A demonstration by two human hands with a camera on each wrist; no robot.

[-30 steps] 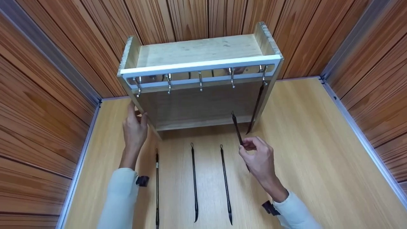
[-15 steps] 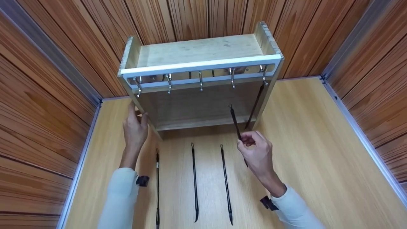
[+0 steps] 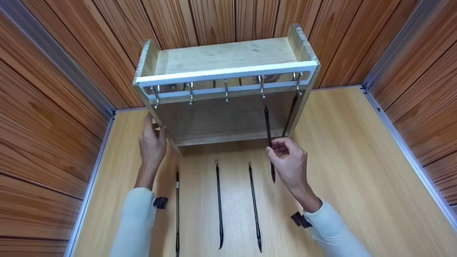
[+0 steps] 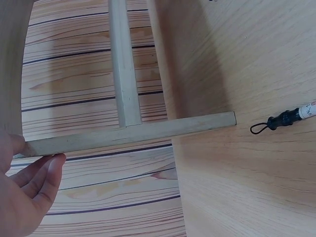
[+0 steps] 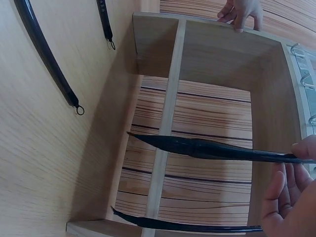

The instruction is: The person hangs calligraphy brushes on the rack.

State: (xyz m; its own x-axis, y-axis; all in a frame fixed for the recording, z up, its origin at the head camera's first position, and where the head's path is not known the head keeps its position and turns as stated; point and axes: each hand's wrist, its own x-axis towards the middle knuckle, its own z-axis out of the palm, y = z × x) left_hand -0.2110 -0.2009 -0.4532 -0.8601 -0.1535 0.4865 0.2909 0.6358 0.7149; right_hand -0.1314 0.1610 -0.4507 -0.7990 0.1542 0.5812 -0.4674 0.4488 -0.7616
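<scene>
In the head view, a wooden rack [image 3: 225, 121] stands with a white strip [image 3: 200, 76] of several metal hooks along its front. My left hand [image 3: 151, 146] grips the rack's left side panel [image 4: 133, 133], thumb and fingers on either side of its edge. Between thumb and fingers, my right hand [image 3: 291, 160] pinches a dark calligraphy brush [image 3: 267, 125], tip down. This brush's cord loop is right below the second hook from the right [image 3: 263, 89]. Another brush [image 3: 291, 110] hangs from the rightmost hook.
Three more brushes lie on the wooden table in front of the rack: a left one [image 3: 177, 210], a middle one [image 3: 219, 207] and a right one [image 3: 254, 207]. Wood-plank walls [image 3: 214, 21] close in the back and sides.
My right hand has raised the brush and turned it more upright, its loop moving up to the second hook from the right. My left hand has stayed on the side panel.
</scene>
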